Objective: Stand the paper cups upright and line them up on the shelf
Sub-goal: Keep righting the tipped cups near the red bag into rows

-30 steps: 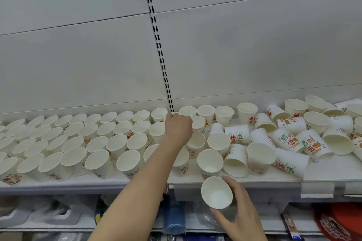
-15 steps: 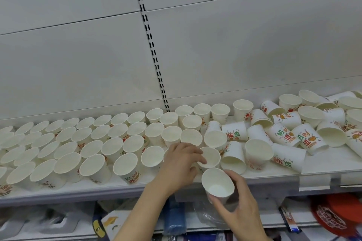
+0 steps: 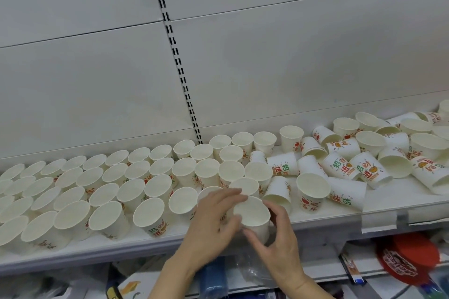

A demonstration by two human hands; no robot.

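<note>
A white paper cup (image 3: pixel 252 213) stands upright at the front edge of the white shelf (image 3: pixel 388 204). My right hand (image 3: pixel 279 247) grips it from the right, thumb on its front wall and fingers behind it. My left hand (image 3: pixel 213 223) holds its left side, fingertips on the rim. Left of it, several rows of upright cups (image 3: pixel 109 189) fill the shelf. To the right, several printed cups (image 3: pixel 340 165) lie tipped over in a loose heap, with a few upright among them.
A grey back panel with a slotted upright (image 3: pixel 179 68) closes the shelf behind. On the lower shelf lie a red round item (image 3: pixel 408 260), a blue object (image 3: pixel 213 277) and a clear plastic bag (image 3: pixel 250 272).
My right hand has lifted the cup from below the shelf edge onto the shelf front. My left hand has drawn back from the rear rows and now meets that cup.
</note>
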